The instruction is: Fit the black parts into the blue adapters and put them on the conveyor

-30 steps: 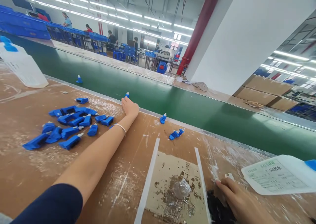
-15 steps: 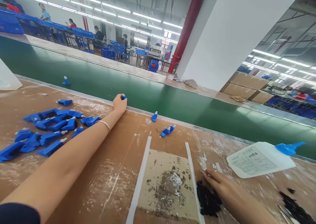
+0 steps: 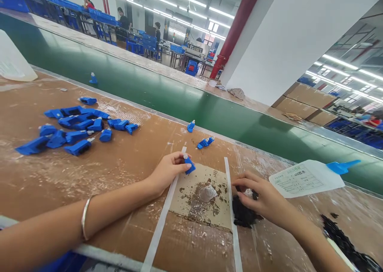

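Observation:
My left hand pinches a small blue plastic part with a white tip, holding it above the left edge of a stained beige board. On that board sits a clear, shiny lump. My right hand is curled over a pile of thin black pieces beside the board. A small dark piece shows between its thumb and forefinger, partly hidden by the fingers. Several similar blue parts lie in a group at the left. Others rest behind the board.
White tape strips flank the board. A white bottle with a blue nozzle lies at the right, near more black pieces. Beyond the table runs a green conveyor belt with one blue part on it. Another white container is at far left.
My left hand has come back from the belt's edge toward the board, with a blue part in its fingers. My right hand's fingers have spread and shifted over the black pile. The view has tilted down.

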The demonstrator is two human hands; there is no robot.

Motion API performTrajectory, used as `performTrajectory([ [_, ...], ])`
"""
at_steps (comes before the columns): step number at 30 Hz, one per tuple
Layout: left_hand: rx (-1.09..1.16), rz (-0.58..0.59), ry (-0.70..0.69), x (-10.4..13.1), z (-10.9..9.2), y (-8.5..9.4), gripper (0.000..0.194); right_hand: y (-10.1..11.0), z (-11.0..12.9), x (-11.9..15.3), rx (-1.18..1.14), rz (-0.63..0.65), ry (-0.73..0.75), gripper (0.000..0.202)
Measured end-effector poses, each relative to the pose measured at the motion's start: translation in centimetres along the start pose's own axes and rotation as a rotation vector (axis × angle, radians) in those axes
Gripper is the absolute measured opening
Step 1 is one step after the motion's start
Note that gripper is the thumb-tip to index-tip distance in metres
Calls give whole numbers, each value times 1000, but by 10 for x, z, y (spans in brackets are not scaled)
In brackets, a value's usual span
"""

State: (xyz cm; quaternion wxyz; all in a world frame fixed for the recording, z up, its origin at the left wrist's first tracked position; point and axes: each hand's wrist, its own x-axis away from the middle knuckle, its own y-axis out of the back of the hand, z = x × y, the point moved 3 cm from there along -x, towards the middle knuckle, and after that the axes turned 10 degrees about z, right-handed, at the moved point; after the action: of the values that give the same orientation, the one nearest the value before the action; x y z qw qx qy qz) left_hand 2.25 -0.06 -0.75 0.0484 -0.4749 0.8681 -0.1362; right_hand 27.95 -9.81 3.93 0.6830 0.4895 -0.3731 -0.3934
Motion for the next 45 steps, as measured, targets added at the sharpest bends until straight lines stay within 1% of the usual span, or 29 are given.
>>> performTrajectory([
  [3, 70, 56, 44, 1, 6, 1, 40, 7, 28, -9, -171, -137, 107, 18],
  [5, 116, 56, 66, -2, 8, 5, 42, 6, 41, -15, -225, -181, 176, 19],
  [7, 140, 53, 82, -4, 9, 8, 43, 0, 47, -18, -249, -205, 225, 21],
  [10, 134, 95, 98, -4, 9, 8, 41, -12, 48, -18, -252, -225, 255, 29],
  [13, 118, 128, 103, -2, 8, 6, 37, -23, 49, -17, -227, -217, 248, 37],
  [17, 115, 129, 114, 0, 8, 7, 35, -29, 51, -18, -213, -204, 238, 36],
  [22, 127, 125, 125, 3, 10, 6, 32, -28, 51, -22, -212, -214, 196, 32],
  [27, 123, 137, 141, 11, 6, -3, 32, -26, 53, -23, -157, -224, 118, 28],
  [31, 116, 142, 146, 16, 4, -8, 29, -23, 60, -25, -84, -195, 106, 30],
  [34, 119, 136, 147, 17, 3, -8, 29, -23, 63, -26, -101, -166, 112, 30],
  [36, 136, 149, 142, 18, 3, -9, 30, -24, 62, -26, -195, -174, 109, 28],
  [37, 152, 161, 143, 19, 3, -10, 30, -24, 60, -25, -280, -187, 94, 27],
  [39, 189, 199, 160, 23, 4, -14, 32, -26, 54, -22, -509, -226, 23, 25],
  [41, 247, 259, 193, 28, 7, -20, 37, -28, 47, -19, -760, -286, -59, 29],
  [42, 286, 293, 212, 30, 8, -24, 41, -30, 45, -18, -872, -310, -76, 32],
  [43, 332, 327, 232, 33, 9, -27, 45, -31, 44, -18, -969, -324, -67, 33],
  [45, 418, 384, 264, 38, 12, -33, 56, -33, 46, -19, -1131, -313, -5, 35],
])
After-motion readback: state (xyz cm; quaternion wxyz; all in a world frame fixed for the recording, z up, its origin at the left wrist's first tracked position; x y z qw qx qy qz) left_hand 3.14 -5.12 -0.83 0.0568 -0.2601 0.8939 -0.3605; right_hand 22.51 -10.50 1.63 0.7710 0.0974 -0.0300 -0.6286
